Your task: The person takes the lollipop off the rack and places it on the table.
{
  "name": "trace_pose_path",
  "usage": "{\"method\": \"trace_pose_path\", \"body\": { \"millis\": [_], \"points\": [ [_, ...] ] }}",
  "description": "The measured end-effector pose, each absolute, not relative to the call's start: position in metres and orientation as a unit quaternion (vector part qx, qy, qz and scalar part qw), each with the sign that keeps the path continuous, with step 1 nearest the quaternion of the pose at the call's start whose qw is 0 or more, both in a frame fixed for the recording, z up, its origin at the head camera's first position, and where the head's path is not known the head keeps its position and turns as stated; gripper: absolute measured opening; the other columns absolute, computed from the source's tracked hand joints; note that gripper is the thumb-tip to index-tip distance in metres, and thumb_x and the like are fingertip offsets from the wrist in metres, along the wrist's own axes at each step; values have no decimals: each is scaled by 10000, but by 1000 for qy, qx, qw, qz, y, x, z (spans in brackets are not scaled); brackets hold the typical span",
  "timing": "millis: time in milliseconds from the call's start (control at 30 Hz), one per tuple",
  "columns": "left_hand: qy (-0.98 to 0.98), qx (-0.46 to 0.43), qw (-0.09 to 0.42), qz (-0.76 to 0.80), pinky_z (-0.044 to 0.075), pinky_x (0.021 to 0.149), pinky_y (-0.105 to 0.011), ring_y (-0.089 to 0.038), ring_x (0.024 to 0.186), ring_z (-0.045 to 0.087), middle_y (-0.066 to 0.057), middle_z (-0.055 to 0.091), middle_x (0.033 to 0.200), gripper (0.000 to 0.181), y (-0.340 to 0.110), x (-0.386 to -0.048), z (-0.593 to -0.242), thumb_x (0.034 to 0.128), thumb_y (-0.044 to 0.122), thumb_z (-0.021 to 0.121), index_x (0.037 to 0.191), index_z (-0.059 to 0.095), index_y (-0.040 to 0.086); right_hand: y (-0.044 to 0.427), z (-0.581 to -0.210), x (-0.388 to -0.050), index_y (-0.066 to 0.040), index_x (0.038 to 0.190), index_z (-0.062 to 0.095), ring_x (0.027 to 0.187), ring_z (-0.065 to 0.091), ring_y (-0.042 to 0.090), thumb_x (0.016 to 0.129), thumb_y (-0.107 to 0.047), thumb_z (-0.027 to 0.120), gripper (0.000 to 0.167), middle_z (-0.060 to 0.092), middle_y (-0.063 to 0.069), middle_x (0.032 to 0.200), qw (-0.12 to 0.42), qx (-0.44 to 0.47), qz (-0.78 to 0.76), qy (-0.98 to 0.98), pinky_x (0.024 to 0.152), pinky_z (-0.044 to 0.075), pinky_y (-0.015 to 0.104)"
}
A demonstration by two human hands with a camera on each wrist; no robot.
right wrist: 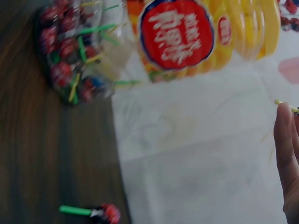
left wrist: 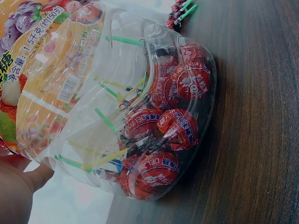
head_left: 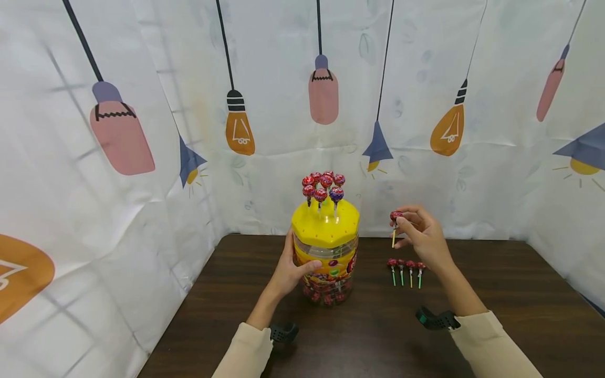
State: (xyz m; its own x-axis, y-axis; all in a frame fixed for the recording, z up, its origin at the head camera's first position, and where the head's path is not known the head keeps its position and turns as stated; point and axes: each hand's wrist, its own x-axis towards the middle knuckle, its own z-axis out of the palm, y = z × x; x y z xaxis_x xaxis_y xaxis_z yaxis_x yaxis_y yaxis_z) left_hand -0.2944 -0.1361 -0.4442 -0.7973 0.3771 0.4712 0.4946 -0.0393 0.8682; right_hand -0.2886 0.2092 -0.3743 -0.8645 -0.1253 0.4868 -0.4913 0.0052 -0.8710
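Note:
A clear plastic jar [head_left: 331, 283] with a yellow lid [head_left: 326, 228] stands upright on the table, red-wrapped lollipops [left wrist: 180, 128] heaped in its bottom. My left hand [head_left: 288, 270] holds the jar from its left side, the thumb lying across the label. Several lollipops [head_left: 320, 195] stand in the lid with their heads up; one has a purple wrapper. To the right of the jar, my right hand [head_left: 420, 233] pinches a red lollipop [head_left: 396, 215] by its head, the yellow stick pointing down. In the right wrist view only part of that hand [right wrist: 288, 158] shows.
Several lollipops [head_left: 410, 265] lie in a row on the dark wooden table [head_left: 373, 331], right of the jar, with green and yellow sticks towards me. Behind the table hangs a white cloth [head_left: 283, 199] printed with lamps. A black band [head_left: 437, 318] circles each wrist.

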Motion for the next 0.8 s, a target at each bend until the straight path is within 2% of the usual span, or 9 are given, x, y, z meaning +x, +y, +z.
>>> {"method": "trace_pose_path", "body": {
  "millis": [267, 467, 800],
  "points": [
    [-691, -317, 45, -648, 453, 1135, -400, -223, 1348, 505, -6, 403, 1536, 970, -135, -296, -445, 945, 283, 751, 1621, 63, 386, 232, -402, -288, -99, 1301, 569, 777, 696, 158, 1052, -156, 572, 255, 687, 43, 1033, 129, 192, 667, -708, 583, 619, 400],
    [-693, -316, 47, -647, 459, 1129, -384, -218, 1340, 513, -9, 414, 1527, 966, -135, -296, -445, 944, 285, 752, 1620, 70, 384, 248, -421, -289, -105, 1307, 570, 779, 693, 149, 1054, -158, 569, 258, 687, 32, 1011, 122, 171, 665, -716, 598, 623, 403],
    [-697, -302, 41, -649, 442, 1146, -444, -226, 1346, 504, -10, 401, 1537, 963, -135, -294, -443, 953, 248, 741, 1617, 61, 399, 272, -440, -292, -127, 1322, 574, 830, 688, 123, 1054, -170, 571, 271, 697, 25, 1034, 109, 152, 659, -728, 638, 628, 443]
  ]
}}
